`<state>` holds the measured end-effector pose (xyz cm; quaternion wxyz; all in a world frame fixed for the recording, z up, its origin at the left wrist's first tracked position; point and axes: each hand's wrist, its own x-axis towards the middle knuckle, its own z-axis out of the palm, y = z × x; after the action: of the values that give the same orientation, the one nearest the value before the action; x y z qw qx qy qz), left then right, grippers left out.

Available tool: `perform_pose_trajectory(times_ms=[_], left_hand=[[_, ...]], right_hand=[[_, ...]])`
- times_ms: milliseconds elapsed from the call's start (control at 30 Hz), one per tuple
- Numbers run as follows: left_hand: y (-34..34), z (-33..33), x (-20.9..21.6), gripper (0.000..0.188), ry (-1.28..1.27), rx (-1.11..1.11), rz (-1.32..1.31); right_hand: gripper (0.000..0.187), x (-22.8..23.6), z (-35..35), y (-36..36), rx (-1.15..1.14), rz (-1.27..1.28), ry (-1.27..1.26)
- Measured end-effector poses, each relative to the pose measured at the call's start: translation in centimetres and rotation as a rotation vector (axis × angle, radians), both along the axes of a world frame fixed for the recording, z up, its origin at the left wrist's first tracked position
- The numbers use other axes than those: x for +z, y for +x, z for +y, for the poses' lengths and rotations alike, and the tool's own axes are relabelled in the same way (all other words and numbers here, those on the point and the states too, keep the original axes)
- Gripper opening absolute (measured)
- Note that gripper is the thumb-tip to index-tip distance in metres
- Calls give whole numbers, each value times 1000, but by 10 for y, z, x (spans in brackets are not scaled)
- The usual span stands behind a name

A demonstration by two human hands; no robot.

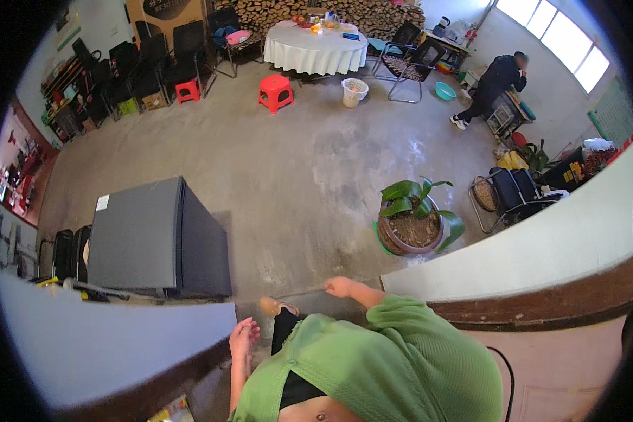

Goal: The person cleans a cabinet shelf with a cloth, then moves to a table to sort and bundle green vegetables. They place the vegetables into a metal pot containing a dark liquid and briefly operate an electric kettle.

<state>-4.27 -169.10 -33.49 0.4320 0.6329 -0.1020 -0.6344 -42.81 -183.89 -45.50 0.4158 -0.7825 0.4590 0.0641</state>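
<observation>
My left hand (243, 339) hangs beside my body, near the end of the pale wall on the left. Its fingers are loosely bent and slightly apart, and nothing shows in them. Held out in front of my green cardigan (373, 352), my right hand (340, 287) has its fingers curled in; no object is visible there. The doorway's right wall end is close to it. One brown shoe (278, 305) steps forward onto the concrete floor (260, 190) between the two walls. Neither hand touches anything.
A dark grey fridge (137, 235) stands ahead left, and a potted plant (409, 228) ahead right. Farther off are a red stool (276, 93), a white bin (354, 93), a cloth-covered round table (315, 53), and black chairs (188, 53). Another person (498, 81) stands at the right wall.
</observation>
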Motion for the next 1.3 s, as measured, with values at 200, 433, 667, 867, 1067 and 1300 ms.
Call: perform_pose_trajectory(times_ms=[200,433,667,867,1067,1300], left_hand=[[22,-125,11,25,-83,2,-69],[5,-224,16,23,-140,95,-146],[-114,-297,-69,27,-226,312,-186],[-256,-397,-124,32,55,209,106],[-288,-559,-120,33,2,-71,-172],[-375,-769,-130,32,39,-292,-250]], right_hand=[[27,-28,-57,-86,259,331,48],[30,-43,-153,-158,-86,281,323],[25,-135,-304,-269,239,270,152],[30,-117,-439,-311,49,401,-33],[28,-68,-526,-347,-390,-249,-60],[33,-108,-554,-540,-731,106,26]])
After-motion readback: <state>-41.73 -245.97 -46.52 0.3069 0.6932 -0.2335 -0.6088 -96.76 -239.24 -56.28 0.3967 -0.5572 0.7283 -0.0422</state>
